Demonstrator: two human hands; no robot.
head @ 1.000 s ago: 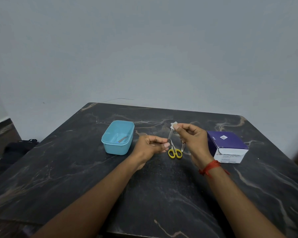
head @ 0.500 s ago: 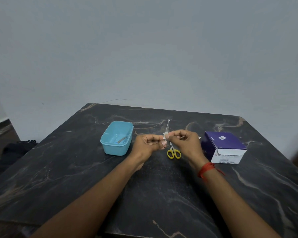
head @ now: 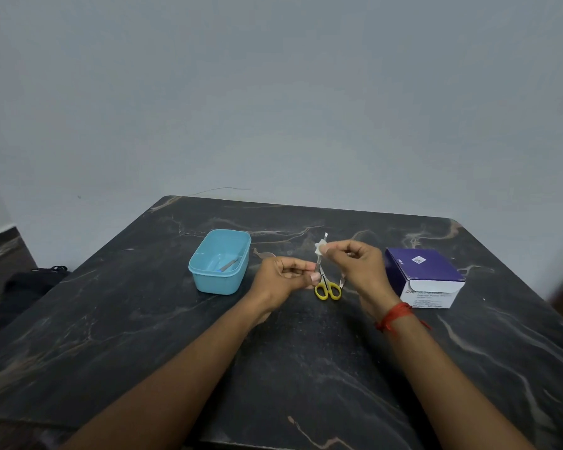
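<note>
My left hand (head: 281,277) pinches the lower end of a thin metal tool (head: 319,261) that stands almost upright above the table. My right hand (head: 356,263) pinches a small white swab (head: 320,247) wrapped round the tool's upper part, just below its tip. Behind and below both hands, small scissors with yellow handles (head: 328,290) lie on the dark marble table (head: 143,319), partly hidden by my fingers.
A light blue plastic tub (head: 220,280) stands left of my hands with a small metal instrument (head: 229,264) inside. A purple and white carton (head: 426,276) sits to the right. A dark bag (head: 30,284) lies on the floor at far left.
My right hand with the white swab slid down the tool toward my left hand, then back up near its tip. My left hand kept its hold.
</note>
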